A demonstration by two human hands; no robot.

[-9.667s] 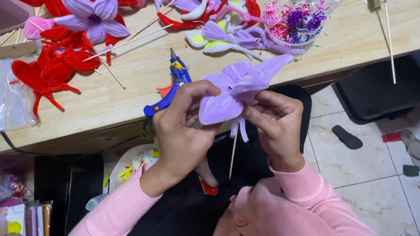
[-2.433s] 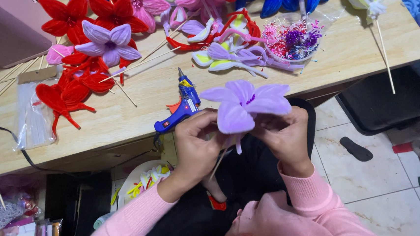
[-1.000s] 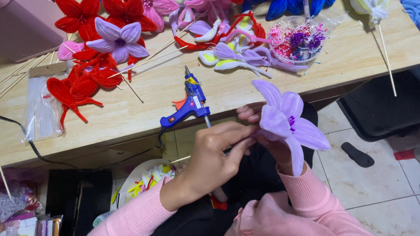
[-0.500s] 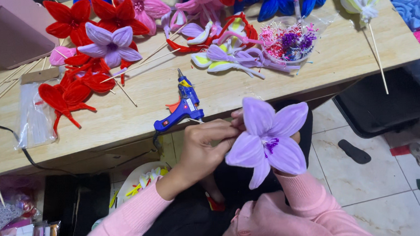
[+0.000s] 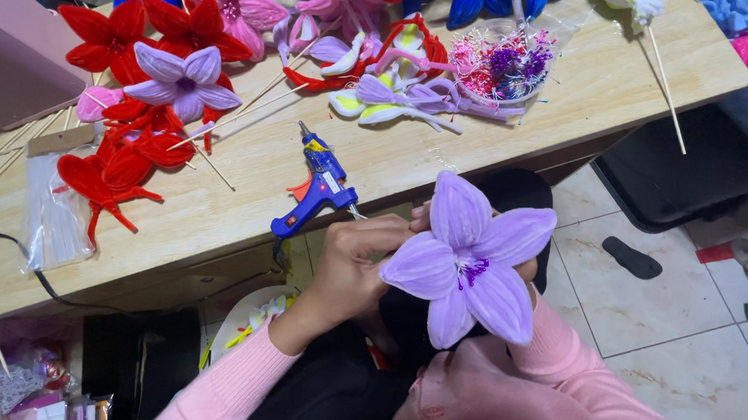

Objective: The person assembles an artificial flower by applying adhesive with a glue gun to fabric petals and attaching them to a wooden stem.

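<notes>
A lilac pipe-cleaner flower (image 5: pixel 470 260) with a purple centre faces the camera, held over my lap. My right hand (image 5: pixel 526 271) is almost wholly hidden behind the petals and holds the flower from underneath. My left hand (image 5: pixel 355 259) pinches the flower's edge at the left, beside the upper petals. Both arms wear pink sleeves. Just above my left hand, a blue glue gun (image 5: pixel 315 186) rests on the wooden table (image 5: pixel 440 157) near its front edge.
Finished red, lilac and blue flowers (image 5: pixel 154 72) lie across the table. A clear tub of stamens (image 5: pixel 500 63), wooden skewers (image 5: pixel 662 67), and a bag of glue sticks (image 5: pixel 54 210) sit there too. Slippers (image 5: pixel 632 258) lie on the tiled floor at right.
The flower has turned from sideways to facing up toward the camera, petals spread. My left hand stays at its left edge; my right hand has slipped behind the petals.
</notes>
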